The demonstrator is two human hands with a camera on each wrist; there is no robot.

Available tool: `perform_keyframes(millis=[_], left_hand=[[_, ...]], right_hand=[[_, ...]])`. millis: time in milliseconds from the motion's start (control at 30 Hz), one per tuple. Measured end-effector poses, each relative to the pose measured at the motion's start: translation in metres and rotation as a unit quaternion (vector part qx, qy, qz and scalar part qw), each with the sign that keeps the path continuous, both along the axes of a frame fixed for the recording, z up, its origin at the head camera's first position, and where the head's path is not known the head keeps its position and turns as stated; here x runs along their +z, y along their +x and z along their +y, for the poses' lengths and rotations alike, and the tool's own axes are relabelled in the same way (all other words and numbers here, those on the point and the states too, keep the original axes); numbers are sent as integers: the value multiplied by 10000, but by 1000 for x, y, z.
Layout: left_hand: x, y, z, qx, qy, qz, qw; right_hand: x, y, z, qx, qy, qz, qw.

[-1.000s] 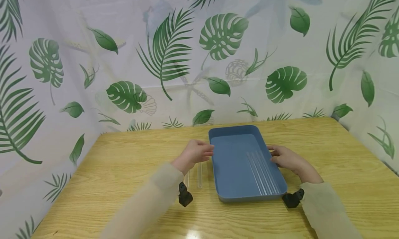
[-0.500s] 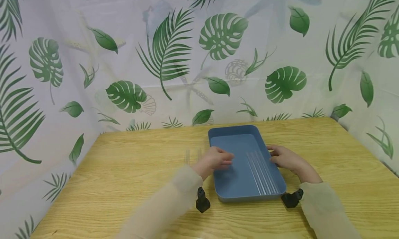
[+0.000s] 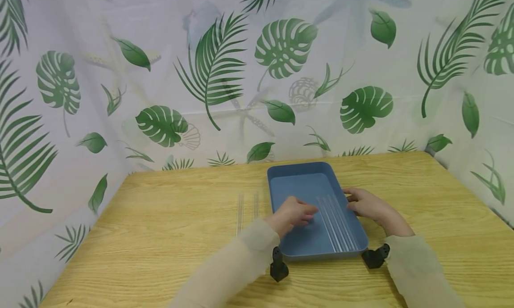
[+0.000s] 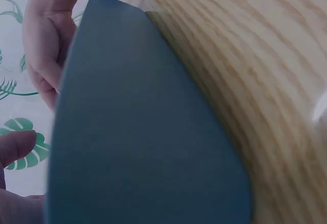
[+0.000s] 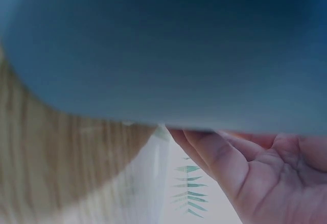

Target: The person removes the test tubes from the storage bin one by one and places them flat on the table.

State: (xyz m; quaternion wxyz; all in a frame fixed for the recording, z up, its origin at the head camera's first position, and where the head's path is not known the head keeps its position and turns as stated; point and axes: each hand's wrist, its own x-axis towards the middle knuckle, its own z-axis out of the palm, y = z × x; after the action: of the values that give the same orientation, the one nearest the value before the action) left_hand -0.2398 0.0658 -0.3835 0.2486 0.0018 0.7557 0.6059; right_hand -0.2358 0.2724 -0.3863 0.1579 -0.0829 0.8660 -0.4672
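Note:
My left hand (image 3: 293,213) is over the inside of the blue tray (image 3: 303,183), its fingertips just left of several clear rods (image 3: 338,223) lying there lengthwise. The left wrist view shows its thumb (image 4: 18,146) beside the tray wall (image 4: 133,122), which hides the fingers. I cannot tell whether this hand holds a rod. My right hand (image 3: 367,206) grips the tray's right rim with bent fingers. In the right wrist view the palm (image 5: 276,178) shows below the tray wall (image 5: 168,71), with the fingertips partly hidden at its edge.
Two more clear rods (image 3: 239,214) lie on the wooden table (image 3: 172,236) left of the tray, partly covered by the left sleeve. A white cloth with green leaves (image 3: 225,85) hangs behind the table and along its sides. A black camera sits on each wrist.
My left hand has moved right and slightly toward me, from beside the tray's left rim to over its inside. The right hand and the tray have stayed in place.

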Motion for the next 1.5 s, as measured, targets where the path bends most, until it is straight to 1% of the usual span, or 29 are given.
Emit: perform_keyframes(millis=[233, 400, 633, 800, 1000, 1167, 1333, 1500], left_hand=[[-4, 4, 10, -7, -173, 30, 9998], [-6, 6, 15, -42, -173, 29, 9998], [-6, 8, 21, 34, -163, -96, 9998], [-7, 8, 24, 75, -164, -104, 9998], [-7, 9, 26, 251, -179, -106, 9995], [-10, 10, 29, 385, -144, -39, 9991], [-14, 11, 33, 414, -104, 82, 9991], [-18, 10, 38, 398, -245, 329, 9984]], right_hand=[[1, 0, 0, 19, 5, 30, 10000], [0, 0, 1, 46, -22, 17, 10000], [-2, 0, 1, 30, 20, 16, 10000], [-2, 0, 1, 5, -4, -9, 10000], [-1, -1, 1, -25, -38, -41, 10000], [-1, -1, 1, 10, -112, -80, 9999], [0, 0, 2, 60, -139, -99, 9998], [0, 1, 2, 113, -143, -66, 9998]])
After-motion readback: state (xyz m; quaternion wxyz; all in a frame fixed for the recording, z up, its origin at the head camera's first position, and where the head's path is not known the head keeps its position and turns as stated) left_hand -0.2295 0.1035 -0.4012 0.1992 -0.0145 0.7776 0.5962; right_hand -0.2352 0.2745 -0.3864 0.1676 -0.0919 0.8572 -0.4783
